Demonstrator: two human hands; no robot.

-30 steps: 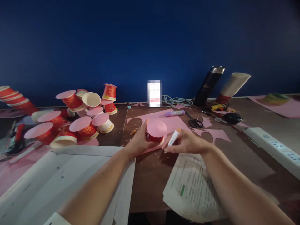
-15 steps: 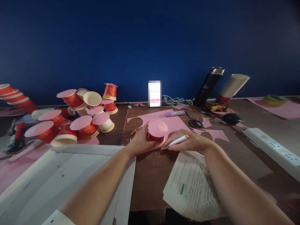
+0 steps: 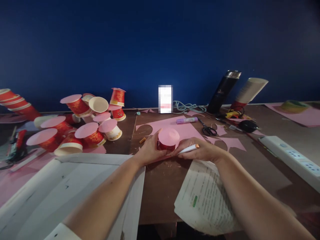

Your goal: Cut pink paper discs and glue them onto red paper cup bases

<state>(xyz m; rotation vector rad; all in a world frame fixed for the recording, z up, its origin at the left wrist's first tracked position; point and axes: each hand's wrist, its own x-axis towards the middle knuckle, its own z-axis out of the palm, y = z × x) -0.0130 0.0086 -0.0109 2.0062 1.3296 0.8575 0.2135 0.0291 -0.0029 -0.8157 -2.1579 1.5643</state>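
In the head view, the left hand point(image 3: 147, 151) was closed round a red paper cup point(image 3: 165, 147) topped by a pink disc point(image 3: 169, 137), at the near part of a pink sheet point(image 3: 172, 123); the right hand point(image 3: 203, 151), just beside it, gripped a white pen point(image 3: 188, 149) (orange at one end)

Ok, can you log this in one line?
left hand: holding red paper cup; on cup: pink paper disc; right hand: holding white pen

Bare forearms point(image 3: 100, 196) angled inward, left grip point(image 3: 151, 148) cupped, right grip point(image 3: 195, 149) curled, close together
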